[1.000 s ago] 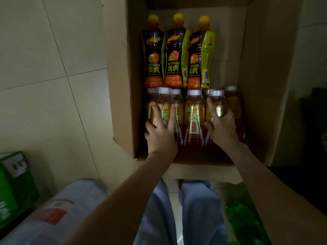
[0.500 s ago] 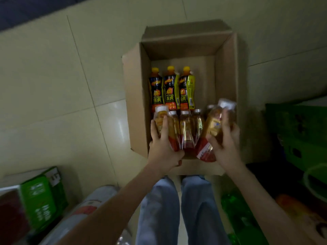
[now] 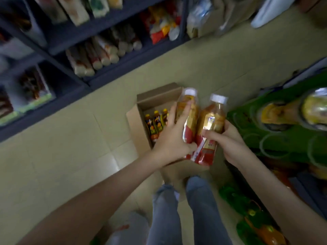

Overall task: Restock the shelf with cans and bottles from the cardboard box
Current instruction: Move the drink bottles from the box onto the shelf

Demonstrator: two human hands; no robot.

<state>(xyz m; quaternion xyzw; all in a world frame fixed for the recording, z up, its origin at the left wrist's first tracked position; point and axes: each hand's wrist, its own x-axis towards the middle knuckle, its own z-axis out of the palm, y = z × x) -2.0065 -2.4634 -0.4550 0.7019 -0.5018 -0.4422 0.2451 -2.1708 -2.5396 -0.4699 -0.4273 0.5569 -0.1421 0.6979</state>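
An open cardboard box [image 3: 136, 121] stands on the tiled floor ahead of me, with dark yellow-capped bottles [image 3: 155, 123] lying in its far end. Above the box I hold two amber white-capped bottles side by side, caps pointing away. My left hand [image 3: 172, 138] grips the left bottle [image 3: 190, 119] around its body. My right hand [image 3: 228, 140] grips the right bottle [image 3: 213, 121] from the right side. Both bottles have red and gold labels and touch each other.
A dark shelf unit [image 3: 58, 46] with packets and rolled goods runs along the upper left. At the right stands a green crate [image 3: 283, 138] holding bottles. Green bottles [image 3: 247, 209] lie on the floor at my right, and my legs [image 3: 185, 209] are below.
Both hands have lifted their bottles up out of the box and brought them together. The view has risen and swung, so the shelf at the left now shows.
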